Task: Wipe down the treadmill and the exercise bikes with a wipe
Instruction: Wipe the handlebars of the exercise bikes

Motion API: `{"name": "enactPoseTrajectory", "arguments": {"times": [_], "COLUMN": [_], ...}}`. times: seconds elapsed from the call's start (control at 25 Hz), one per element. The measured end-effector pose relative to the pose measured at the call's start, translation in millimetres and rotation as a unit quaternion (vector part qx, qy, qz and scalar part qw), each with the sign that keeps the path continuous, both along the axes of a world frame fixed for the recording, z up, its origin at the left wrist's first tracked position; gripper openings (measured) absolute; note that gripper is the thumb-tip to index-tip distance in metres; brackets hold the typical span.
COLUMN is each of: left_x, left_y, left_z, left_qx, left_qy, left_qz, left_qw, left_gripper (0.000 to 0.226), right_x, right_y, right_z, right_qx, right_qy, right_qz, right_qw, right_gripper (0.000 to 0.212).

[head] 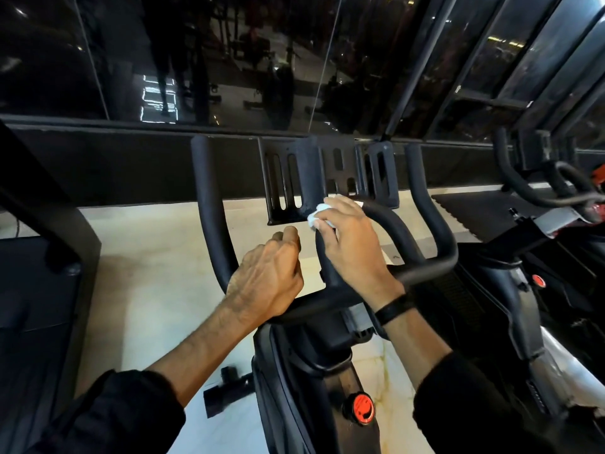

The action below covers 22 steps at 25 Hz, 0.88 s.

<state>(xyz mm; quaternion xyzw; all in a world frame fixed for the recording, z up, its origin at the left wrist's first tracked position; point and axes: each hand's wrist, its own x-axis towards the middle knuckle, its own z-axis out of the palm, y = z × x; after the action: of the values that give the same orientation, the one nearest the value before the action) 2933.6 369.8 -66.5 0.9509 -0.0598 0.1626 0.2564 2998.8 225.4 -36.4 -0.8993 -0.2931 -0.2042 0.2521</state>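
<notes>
White crumpled wipe (319, 215) sits bunched under my right hand (352, 247), whose fingers curl round it and press it against the black padded handlebar loop (393, 221) of the black exercise bike (294, 371), just below the black slotted metal holder (294, 178). My left hand (266, 278) grips the handlebar's crossbar, fingers curled. I see an orange round knob (360, 408) low on the frame.

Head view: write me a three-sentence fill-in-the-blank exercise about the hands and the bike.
1. The white wipe is held in the ____ hand.
2. The left hand rests on the bike's black ____.
3. The round knob low on the bike frame is ____ in colour.

Missing words: right; handlebar; orange-red
</notes>
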Motion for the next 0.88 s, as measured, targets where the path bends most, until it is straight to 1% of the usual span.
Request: {"name": "enactPoseTrajectory", "arguments": {"times": [0.08,0.24,0.32,0.36,0.44,0.48,0.56,0.6,0.64,0.68,0.76,0.88], "left_x": [0,-2,-3,-3,-3,-3,-1,0,0,0,0,1], "left_y": [1,0,0,0,-2,-3,-2,-2,-1,-1,-2,-2], "left_z": [1,3,2,2,2,2,2,1,1,0,0,1], "left_qx": [0.0,0.002,0.005,0.006,0.011,0.013,0.008,0.004,0.001,0.0,-0.002,0.001], "left_qy": [-0.004,0.004,-0.001,-0.003,-0.002,-0.001,-0.005,-0.007,-0.01,-0.012,-0.012,-0.017], "left_qz": [-0.001,-0.01,-0.006,-0.004,-0.002,-0.004,-0.006,-0.007,-0.006,-0.007,-0.009,-0.009], "left_qw": [1.0,1.0,1.0,1.0,1.0,1.0,1.0,1.0,1.0,1.0,1.0,1.0], "left_gripper": [0.013,0.014,0.016,0.017,0.017,0.017,0.018,0.018,0.018,0.017,0.017,0.015], "right_x": [-3,-33,-48,-50,-44,-36,-8,6,15,18,7,-19], "right_y": [-6,-21,-30,-36,-46,-47,-42,-36,-29,-21,-13,-25], "right_z": [-6,-12,-15,-10,8,19,33,36,34,26,8,3], "right_qx": [-0.025,-0.057,-0.05,-0.033,0.032,0.082,0.177,0.19,0.176,0.144,0.08,0.058], "right_qy": [-0.001,0.032,0.036,0.061,0.118,0.117,0.059,0.029,0.021,0.032,0.049,0.056], "right_qz": [0.049,0.145,0.188,0.201,0.183,0.155,0.04,-0.021,-0.058,-0.064,-0.011,0.116], "right_qw": [0.998,0.987,0.98,0.977,0.975,0.978,0.982,0.981,0.982,0.987,0.996,0.99], "right_gripper": [0.017,0.015,0.012,0.013,0.017,0.016,0.013,0.012,0.012,0.014,0.016,0.009]}}
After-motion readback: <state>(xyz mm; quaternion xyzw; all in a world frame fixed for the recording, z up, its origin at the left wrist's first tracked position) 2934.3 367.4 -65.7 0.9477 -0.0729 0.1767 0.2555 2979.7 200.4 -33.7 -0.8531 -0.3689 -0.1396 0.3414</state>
